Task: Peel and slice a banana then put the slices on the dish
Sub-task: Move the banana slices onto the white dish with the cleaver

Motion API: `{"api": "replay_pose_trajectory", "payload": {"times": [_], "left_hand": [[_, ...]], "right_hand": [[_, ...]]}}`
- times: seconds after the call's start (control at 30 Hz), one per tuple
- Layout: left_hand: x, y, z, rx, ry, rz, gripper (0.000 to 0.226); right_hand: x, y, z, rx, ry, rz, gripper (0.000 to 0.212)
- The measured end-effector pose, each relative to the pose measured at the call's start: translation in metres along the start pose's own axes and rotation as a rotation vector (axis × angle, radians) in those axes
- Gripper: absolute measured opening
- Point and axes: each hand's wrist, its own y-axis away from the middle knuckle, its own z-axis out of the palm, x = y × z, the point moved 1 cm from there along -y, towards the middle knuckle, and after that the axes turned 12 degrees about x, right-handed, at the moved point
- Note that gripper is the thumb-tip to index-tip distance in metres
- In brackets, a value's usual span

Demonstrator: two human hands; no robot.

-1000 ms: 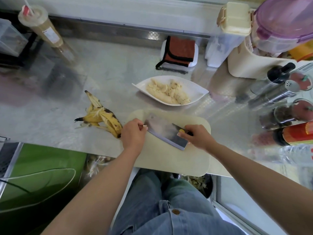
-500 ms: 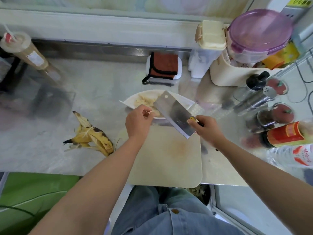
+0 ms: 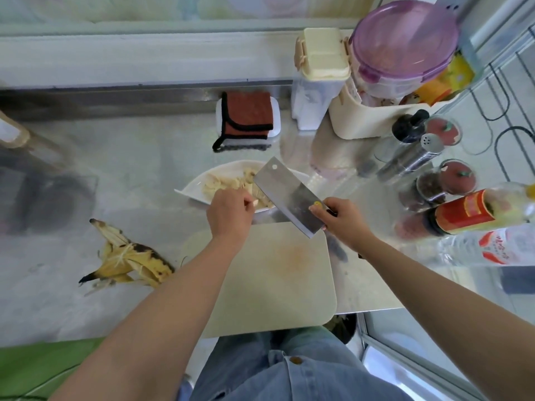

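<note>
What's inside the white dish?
Pale banana slices lie piled in the white dish. The cleaver over its right side and the left hand at its near edge cover the rest, so that part cannot be seen.

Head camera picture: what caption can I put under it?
Right hand holds a cleaver over the dish of banana slices, left hand beside it.

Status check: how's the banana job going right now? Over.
Right hand grips cleaver, blade over dish. Left hand curled beside blade. Banana slices on dish. Peel left of board, nothing blocking.
</note>
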Motion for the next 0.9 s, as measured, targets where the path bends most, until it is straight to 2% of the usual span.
{"api": "replay_pose_trajectory", "payload": {"times": [0.17, 0.33, 0.43, 0.6, 0.7, 0.9], "left_hand": [[-0.006, 0.010, -0.001, -0.068, 0.013, 0.061, 0.013], [-0.012, 0.026, -0.008, -0.005, 0.149, 0.009, 0.016], [-0.016, 0.041, -0.010, -0.078, 0.187, -0.086, 0.015], [-0.026, 0.072, -0.004, -0.213, 0.115, -0.069, 0.022], [-0.027, 0.093, 0.001, -0.334, 0.040, 0.017, 0.028], [-0.009, 0.118, 0.010, -0.325, -0.127, 0.094, 0.044]], "right_hand": [[0.000, 0.004, 0.002, -0.006, -0.037, 0.013, 0.048], [-0.001, 0.014, 0.002, -0.039, -0.161, 0.122, 0.047], [-0.003, 0.025, 0.001, -0.074, -0.289, 0.199, 0.045], [-0.008, 0.047, -0.002, -0.134, -0.450, 0.252, 0.033], [-0.003, 0.058, -0.003, -0.077, -0.591, 0.314, 0.015], [0.029, 0.079, -0.021, 0.107, -0.583, 0.390, 0.017]]}}
